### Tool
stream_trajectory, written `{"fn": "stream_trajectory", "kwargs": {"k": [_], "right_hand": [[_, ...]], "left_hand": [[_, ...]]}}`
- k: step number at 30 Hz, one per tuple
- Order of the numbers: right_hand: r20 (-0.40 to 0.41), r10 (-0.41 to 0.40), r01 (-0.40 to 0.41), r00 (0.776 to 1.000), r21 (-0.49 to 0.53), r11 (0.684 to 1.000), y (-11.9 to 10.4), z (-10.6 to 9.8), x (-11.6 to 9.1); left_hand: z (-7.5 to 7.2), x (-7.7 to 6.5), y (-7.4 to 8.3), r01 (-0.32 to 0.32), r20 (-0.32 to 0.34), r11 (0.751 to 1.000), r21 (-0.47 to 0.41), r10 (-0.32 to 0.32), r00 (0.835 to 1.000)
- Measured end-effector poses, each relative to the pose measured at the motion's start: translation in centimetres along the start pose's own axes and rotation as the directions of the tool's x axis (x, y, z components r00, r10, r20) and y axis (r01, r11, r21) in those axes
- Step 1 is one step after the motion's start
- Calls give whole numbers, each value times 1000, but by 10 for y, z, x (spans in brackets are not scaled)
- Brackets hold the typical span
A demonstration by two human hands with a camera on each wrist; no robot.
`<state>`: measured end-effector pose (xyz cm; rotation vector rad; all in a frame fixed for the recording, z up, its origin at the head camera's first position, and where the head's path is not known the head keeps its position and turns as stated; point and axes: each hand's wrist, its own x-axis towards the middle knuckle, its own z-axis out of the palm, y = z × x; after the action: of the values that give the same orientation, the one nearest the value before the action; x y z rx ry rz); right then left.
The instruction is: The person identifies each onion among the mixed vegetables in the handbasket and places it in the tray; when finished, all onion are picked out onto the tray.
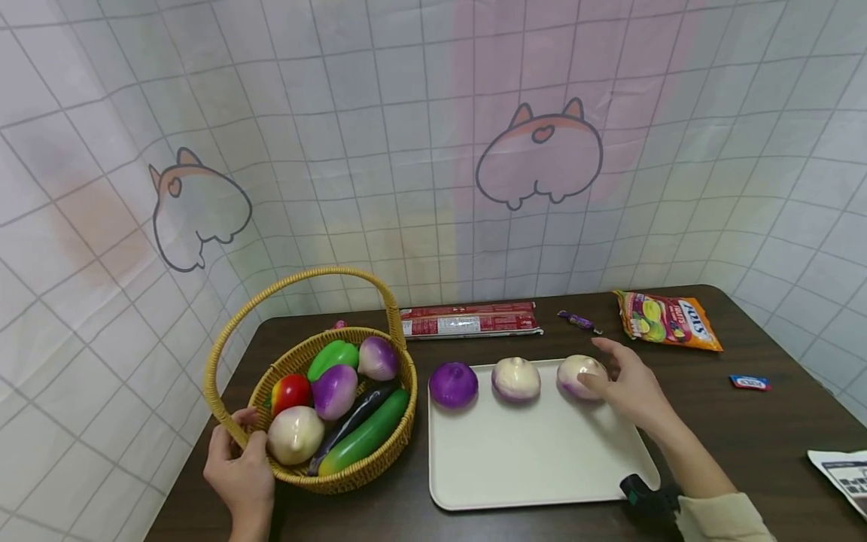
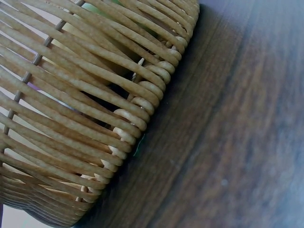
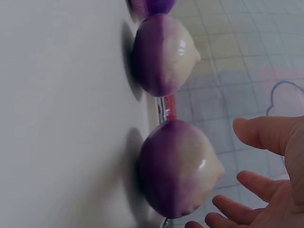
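At the basket [image 1: 381, 462], the left hand [image 1: 240, 470] grips the foot of its handle [image 1: 212, 376]. Farther off, the right hand [image 1: 633, 388], spread wide and holding nothing, hovers beside the rightmost turnip [image 1: 576, 370], far on the tray [image 1: 528, 452]; an off-centre nudge could roll it.

Pale grid-patterned cloth [image 1: 352, 188] surrounds a dark wooden table [image 1: 731, 429].

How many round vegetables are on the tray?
3, along the far side of the tray: a purple one at left, a pale-topped one in the middle, another pale-topped one beside the right hand.
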<state>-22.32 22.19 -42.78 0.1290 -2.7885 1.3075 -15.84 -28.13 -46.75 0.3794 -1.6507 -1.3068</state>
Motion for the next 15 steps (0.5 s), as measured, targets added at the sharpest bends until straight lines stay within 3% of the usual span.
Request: {"fn": "stream_trajectory", "kwargs": {"k": [7,15], "right_hand": [[-34,-38,39,999,38,999,-17,-4,-4],[-31,-118,121,992,104,987,-38,8,-13]], "left_hand": [[1,0,1,9,-5,1000,14,-9,1000],[1,0,1,16,-4,1000,3,-16,1000]]}}
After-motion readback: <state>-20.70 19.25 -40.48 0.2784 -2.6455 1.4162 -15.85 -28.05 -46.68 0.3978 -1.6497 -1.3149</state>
